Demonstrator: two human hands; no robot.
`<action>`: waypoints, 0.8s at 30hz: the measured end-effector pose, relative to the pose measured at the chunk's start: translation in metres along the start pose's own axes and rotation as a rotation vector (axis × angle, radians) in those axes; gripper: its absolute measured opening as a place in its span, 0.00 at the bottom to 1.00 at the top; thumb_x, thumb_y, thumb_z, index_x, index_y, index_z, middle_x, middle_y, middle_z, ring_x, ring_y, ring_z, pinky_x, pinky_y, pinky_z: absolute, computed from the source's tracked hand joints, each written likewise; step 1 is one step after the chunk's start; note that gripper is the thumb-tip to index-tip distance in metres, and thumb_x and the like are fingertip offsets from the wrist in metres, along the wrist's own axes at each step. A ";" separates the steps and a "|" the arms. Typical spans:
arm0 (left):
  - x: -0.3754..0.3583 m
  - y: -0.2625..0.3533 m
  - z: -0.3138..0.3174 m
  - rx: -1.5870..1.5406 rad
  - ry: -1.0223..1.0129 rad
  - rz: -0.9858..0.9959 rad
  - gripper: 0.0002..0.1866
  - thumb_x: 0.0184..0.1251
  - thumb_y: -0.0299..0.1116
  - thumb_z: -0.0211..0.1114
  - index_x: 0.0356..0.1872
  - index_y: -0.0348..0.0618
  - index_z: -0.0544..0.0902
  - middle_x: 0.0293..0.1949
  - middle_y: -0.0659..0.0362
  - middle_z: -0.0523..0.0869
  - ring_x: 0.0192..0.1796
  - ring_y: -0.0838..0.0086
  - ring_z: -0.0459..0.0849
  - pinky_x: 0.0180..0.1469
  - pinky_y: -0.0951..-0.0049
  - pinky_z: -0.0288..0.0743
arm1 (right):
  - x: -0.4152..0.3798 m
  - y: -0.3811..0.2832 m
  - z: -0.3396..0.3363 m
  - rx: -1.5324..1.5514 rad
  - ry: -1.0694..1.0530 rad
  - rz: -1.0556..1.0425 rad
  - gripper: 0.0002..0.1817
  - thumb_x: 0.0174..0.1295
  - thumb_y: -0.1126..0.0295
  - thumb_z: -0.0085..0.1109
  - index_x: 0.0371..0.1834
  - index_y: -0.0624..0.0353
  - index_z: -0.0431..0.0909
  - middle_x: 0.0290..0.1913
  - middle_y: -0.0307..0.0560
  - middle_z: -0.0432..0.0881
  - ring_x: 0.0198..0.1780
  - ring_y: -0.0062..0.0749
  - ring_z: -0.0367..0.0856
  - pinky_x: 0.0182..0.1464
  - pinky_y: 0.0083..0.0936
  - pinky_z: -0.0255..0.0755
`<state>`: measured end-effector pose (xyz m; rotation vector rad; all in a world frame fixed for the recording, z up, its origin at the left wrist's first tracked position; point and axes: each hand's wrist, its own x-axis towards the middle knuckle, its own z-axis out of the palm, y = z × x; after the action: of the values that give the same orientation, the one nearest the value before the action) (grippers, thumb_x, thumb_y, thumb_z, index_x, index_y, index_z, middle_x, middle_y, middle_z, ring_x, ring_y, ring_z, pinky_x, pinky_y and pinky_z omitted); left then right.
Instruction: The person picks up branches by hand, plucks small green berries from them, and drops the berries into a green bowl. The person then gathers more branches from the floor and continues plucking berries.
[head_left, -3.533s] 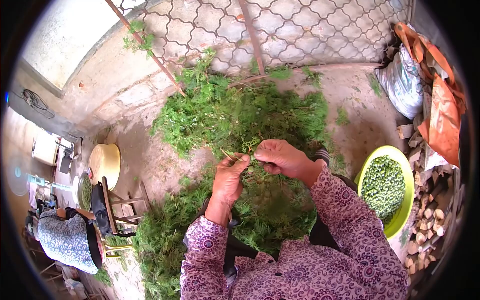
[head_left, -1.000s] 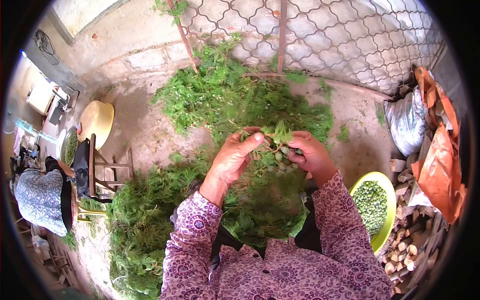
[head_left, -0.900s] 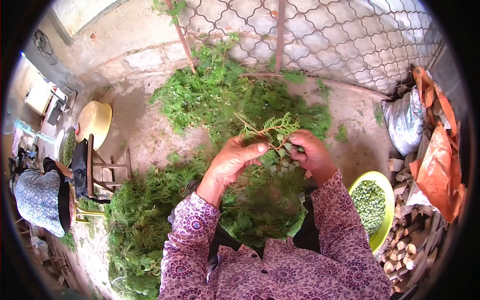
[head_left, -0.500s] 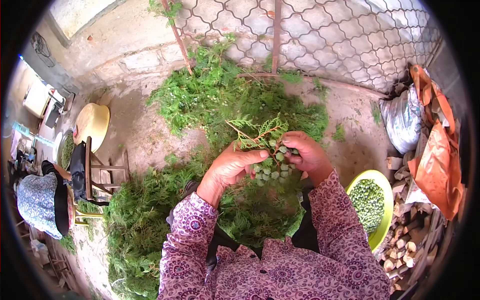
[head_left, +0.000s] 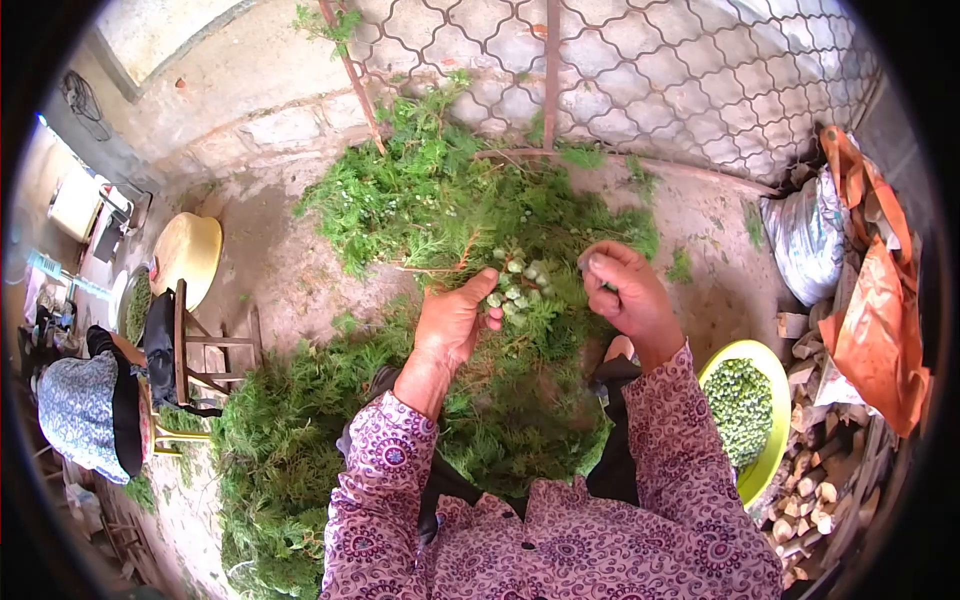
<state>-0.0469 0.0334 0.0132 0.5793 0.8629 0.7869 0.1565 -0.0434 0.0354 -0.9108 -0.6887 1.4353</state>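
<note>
Green, rounded cones (head_left: 517,292) were borne in a tight cluster on the sprig (head_left: 530,269), which was held up between the two hands, over loose greenery (head_left: 530,430). It was gripped in the left hand (head_left: 450,325), the thumb pressed over bent fingers with little or no gap left, probably so that the cluster was kept steady and left exposed on its inner side. The right hand (head_left: 632,292) was poised near the cones but apart from them, its fingers curled; whether anything was pinched at their tips could not be told. Near the right sleeve (head_left: 690,470), presumably for easy reach, a yellow-green basin (head_left: 768,468) was placed, well filled with similar green pieces (head_left: 740,410). On the sprig, pale, dusty-looking highlights were shown by the cones, feathery foliage was mingled about them, and a thin brown stalk (head_left: 425,268) was seen jutting out above the left hand.
</note>
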 end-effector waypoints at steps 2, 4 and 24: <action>0.005 -0.004 -0.003 -0.020 0.017 0.020 0.14 0.57 0.27 0.63 0.43 0.38 0.73 0.38 0.55 0.78 0.23 0.73 0.75 0.19 0.76 0.72 | -0.007 0.002 0.009 -0.125 -0.051 0.042 0.05 0.58 0.70 0.54 0.33 0.61 0.74 0.17 0.33 0.68 0.13 0.12 0.58 0.13 0.12 0.49; 0.007 -0.005 -0.002 -0.038 0.032 0.039 0.13 0.57 0.28 0.63 0.43 0.38 0.73 0.37 0.56 0.78 0.23 0.72 0.76 0.19 0.75 0.72 | -0.010 0.012 0.020 -0.289 -0.164 0.080 0.05 0.57 0.72 0.54 0.33 0.62 0.74 0.15 0.31 0.65 0.13 0.12 0.58 0.14 0.13 0.50; 0.015 -0.019 0.008 -0.243 -0.047 0.039 0.08 0.62 0.32 0.59 0.35 0.36 0.77 0.26 0.58 0.80 0.23 0.74 0.76 0.24 0.78 0.71 | 0.009 0.052 0.035 0.160 -0.065 0.218 0.13 0.60 0.62 0.54 0.34 0.63 0.77 0.21 0.37 0.71 0.15 0.16 0.62 0.15 0.14 0.51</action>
<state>-0.0273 0.0338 -0.0028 0.3994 0.7020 0.8955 0.0997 -0.0350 0.0078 -0.8352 -0.5253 1.6946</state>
